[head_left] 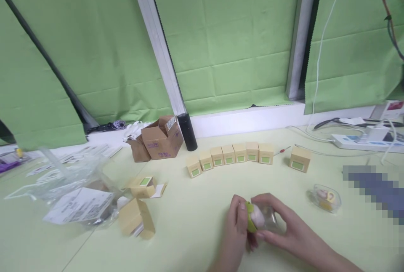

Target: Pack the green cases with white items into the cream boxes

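Observation:
Over the front of the table my left hand (236, 226) is closed around a yellow-green piece (251, 217), possibly a lid. My right hand (292, 226) grips a small clear container (270, 218) from its right side, thumb below and fingers above. A white, rounded thing (258, 216) shows between the green piece and the clear wall; its kind is unclear. The two parts lie tilted sideways, touching or nearly so. Two opened small cartons, one (143, 187) with its flap out and another (136, 218) tipped over, lie left of my hands.
A curved row of small tan boxes (227, 155) stands behind my hands, with a single box (299, 159) further right. A clear tray (326, 198) holds small pieces. Plastic bags (67, 175), a brown carton (166, 139), a black cylinder (187, 132) and a power strip (347, 141) surround them.

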The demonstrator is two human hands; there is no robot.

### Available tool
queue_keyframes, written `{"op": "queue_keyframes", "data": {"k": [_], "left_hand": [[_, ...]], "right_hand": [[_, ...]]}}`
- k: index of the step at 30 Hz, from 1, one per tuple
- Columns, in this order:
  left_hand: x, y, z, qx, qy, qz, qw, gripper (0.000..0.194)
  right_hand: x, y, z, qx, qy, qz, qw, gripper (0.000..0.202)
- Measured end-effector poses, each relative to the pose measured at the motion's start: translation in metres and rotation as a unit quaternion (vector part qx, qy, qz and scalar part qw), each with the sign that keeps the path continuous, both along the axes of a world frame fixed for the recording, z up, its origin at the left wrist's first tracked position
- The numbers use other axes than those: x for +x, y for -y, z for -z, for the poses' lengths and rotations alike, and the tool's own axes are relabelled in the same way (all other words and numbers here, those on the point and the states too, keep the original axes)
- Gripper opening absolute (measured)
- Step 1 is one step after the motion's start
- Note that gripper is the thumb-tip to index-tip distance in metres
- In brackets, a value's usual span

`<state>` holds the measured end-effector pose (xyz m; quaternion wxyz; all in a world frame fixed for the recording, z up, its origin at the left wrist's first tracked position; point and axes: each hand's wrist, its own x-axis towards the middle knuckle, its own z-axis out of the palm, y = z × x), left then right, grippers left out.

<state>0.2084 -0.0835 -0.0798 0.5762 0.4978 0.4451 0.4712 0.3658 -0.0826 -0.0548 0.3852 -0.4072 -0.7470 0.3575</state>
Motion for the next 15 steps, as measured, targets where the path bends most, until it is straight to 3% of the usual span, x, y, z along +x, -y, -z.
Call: {"op": "queue_keyframes", "data": {"k": [2,9,15], "left_hand": [[0.0,0.0029,-0.0029,0.0,-0.005,0.01,1.0,0.039],[-0.0008,0.0032,-0.0014,0.019,-0.046,0.029,0.998,0.04],[-0.0032,0.0107,-0.0002,0.001,-0.06,0.065,0.996,0.04]], "right_hand": [[-0.0037,0.0016,0.0023,-0.014,-0.01,-0.027,0.999,0.035],[-0.0044,0.0028,-0.0001,-0.055,-0.018,-0.017,0.998,0.029],[-0.0111,0.0074,0.0073,-0.096,-0.079,-0.109,0.986,0.031]]}}
